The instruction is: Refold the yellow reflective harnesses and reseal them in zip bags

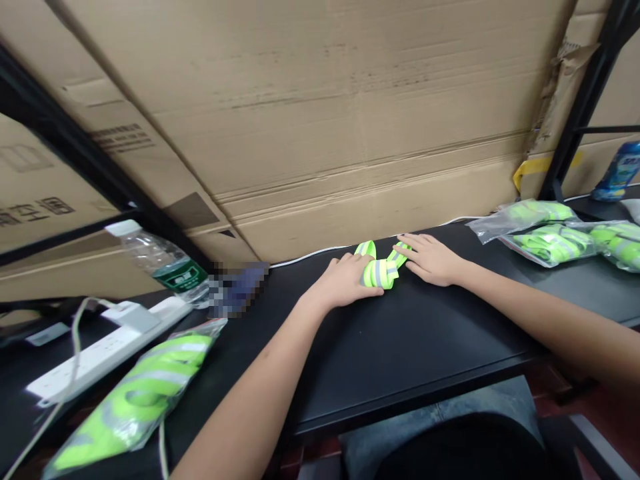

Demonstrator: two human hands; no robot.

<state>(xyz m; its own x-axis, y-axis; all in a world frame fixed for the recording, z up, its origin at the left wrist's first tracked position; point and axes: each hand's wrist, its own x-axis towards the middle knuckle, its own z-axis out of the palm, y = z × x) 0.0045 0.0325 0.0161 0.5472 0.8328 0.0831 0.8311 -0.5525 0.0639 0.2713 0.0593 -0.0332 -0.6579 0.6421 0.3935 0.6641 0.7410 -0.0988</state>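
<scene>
Reflective strap (381, 273), yellow-green with grey stripe: one, loosely folded, far middle of the black surface (400, 347), between the hands. Left hand (345, 281): thumb and fingers closed about the strap's left side. Right hand (431, 260): fingers loosely spread, tips touching its right loop. Bagged strap (150, 383): near left. Clear packets (555, 243), yellow-green contents: far right. Power strip (100, 357), plastic bottle (177, 270): left.

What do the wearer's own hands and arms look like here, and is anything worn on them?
The left hand and right hand are ungloved, with no ring visible. The left forearm and right forearm are bare, showing no sleeve, watch or cable.
</scene>
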